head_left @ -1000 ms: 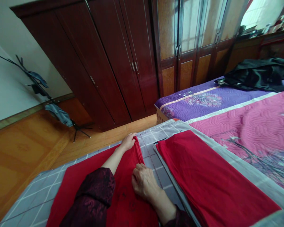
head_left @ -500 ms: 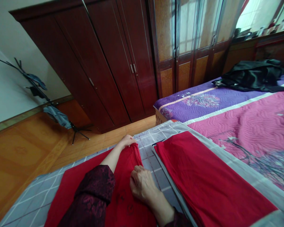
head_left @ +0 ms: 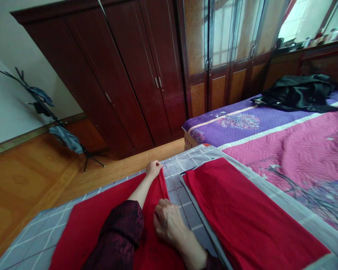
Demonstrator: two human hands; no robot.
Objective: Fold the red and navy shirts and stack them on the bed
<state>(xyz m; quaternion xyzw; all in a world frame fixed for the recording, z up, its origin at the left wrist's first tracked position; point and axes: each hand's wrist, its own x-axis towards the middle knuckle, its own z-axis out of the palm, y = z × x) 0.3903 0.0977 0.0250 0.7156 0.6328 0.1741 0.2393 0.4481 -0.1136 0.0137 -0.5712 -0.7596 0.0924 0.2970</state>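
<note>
My left hand pinches the far corner of a red cloth, which lies flat on a grey checked mat. My left forearm crosses above the cloth in a dark maroon patterned sleeve. Nearer me, my right hand has its fingers curled into the cloth's right edge, gathering a fold. A stack of folded red fabric lies to the right of that hand, apart from it, on a grey-edged board or mat.
A bed with a pink and purple quilted cover runs along the right, with a black garment on it. Dark wooden wardrobes stand ahead. A stand holding a grey umbrella is on the wooden floor at left.
The cloth now lies wider and flatter to the left. My left sleeve has moved slightly right, and my right hand has shifted slightly left. The view has tilted a little.
</note>
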